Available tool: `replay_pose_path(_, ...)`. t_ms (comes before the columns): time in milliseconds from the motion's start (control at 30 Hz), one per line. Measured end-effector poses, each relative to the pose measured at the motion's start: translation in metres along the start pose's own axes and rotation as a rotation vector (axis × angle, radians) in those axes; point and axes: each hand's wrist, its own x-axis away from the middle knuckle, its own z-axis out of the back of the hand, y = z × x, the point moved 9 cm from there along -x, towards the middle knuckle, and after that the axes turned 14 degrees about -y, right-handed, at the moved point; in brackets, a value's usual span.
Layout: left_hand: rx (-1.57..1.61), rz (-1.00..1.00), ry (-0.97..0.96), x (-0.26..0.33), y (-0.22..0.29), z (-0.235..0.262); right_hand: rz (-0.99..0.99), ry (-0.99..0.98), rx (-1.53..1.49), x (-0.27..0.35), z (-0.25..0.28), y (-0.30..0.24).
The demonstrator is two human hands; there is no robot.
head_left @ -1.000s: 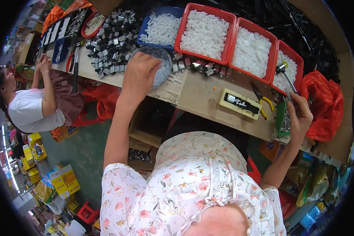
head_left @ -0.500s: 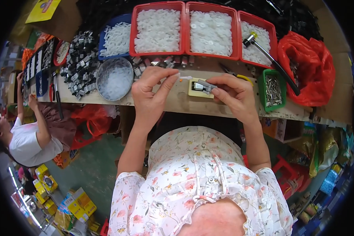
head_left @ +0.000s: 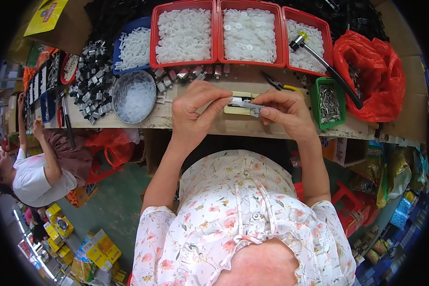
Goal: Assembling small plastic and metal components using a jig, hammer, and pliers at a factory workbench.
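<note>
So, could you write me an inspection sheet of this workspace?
Surface: pale workbench, crowded along its far side.
Things in hand: grey plastic part and small white piece, above a cream holder.
Clutter: hammer across a red bin; yellow-handled pliers; green box of slim metal pieces; red plastic bag.
Hands: left hand apparently pinches the small white piece; right hand grips the grey plastic part.
Cables: nothing seen.
Surroundings: co-worker at left; yellow cartons at lower left.

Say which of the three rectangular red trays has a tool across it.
The rightmost red tray: the yellow-tipped hammer lies across it, while the left red tray and middle red tray have none.
</note>
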Motion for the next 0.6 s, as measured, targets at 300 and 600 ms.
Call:
replay_pose_path(300, -0.025, -0.043, 0.020, -0.003, 0.002, -0.008, 0.134, 0.117, 0.451, 0.000, -0.005, -0.029)
replay_pose_path(600, -0.077, -0.065, 0.014, -0.011, 0.006, -0.025, 0.144, 0.175, 0.787, 0.015, -0.001, -0.046)
